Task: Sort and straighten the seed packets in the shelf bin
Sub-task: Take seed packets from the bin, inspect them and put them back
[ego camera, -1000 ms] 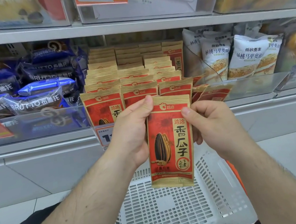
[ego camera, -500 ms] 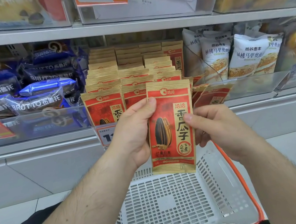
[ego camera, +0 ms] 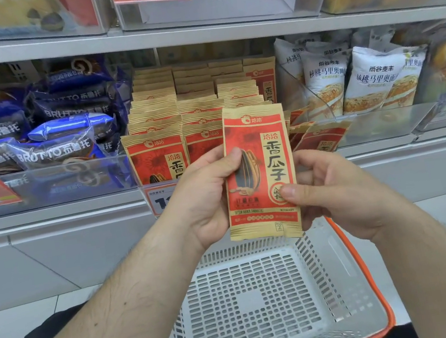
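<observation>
We hold one red-and-tan sunflower seed packet [ego camera: 260, 174] upright in front of the shelf bin [ego camera: 205, 104], its long axis running vertically, the logo end up and the crimped bottom seal down. The printed face is turned toward us, and the packet leans very slightly, its top edge a little to the left of its bottom edge.

Our left hand [ego camera: 206, 197] grips the packet's left edge, thumb curled over the front across the printed seed, the other fingers behind. Our right hand [ego camera: 333, 189] pinches the right edge lower down, thumb pressed on the front near the round emblem, fingers hidden behind.

The packet's upper part overlaps the front of the bin, where rows of the same seed packets [ego camera: 161, 155] stand upright, faces forward. To the right of these rows, a few loose packets [ego camera: 319, 139] lie tilted against the clear front lip.

Below our hands sits a white perforated basket [ego camera: 267, 308] with an orange rim. Blue Brutto bread packs [ego camera: 48, 126] fill the bin on the left, and white snack bags [ego camera: 371, 78] the one on the right.
</observation>
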Available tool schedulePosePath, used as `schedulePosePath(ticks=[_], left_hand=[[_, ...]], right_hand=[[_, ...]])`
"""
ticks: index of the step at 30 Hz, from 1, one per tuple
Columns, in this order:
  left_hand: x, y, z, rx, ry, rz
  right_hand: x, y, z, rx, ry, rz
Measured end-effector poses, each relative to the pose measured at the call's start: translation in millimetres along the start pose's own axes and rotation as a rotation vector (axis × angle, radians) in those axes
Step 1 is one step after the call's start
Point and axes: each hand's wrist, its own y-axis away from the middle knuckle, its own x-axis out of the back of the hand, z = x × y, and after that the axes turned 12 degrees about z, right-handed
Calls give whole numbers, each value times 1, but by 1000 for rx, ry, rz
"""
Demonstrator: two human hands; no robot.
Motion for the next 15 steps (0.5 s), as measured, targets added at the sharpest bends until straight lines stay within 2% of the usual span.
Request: schedulePosePath(ticks=[3,7,10,12,15], left_hand=[[0,1,1,25,1,-14],[0,2,1,5,-39,-19],[1,2,-4,-214,-335,56],[1,4,-9,-312,-433,48],[0,4,-17,-311,-485,3]], right_hand=[[3,0,0,12,-45,-67],[1,2,-4,19,5,-48],[-5,8,-10,90,275,80],[-10,11,-10,178,485,159],[-15,14,-9,243,580,95]])
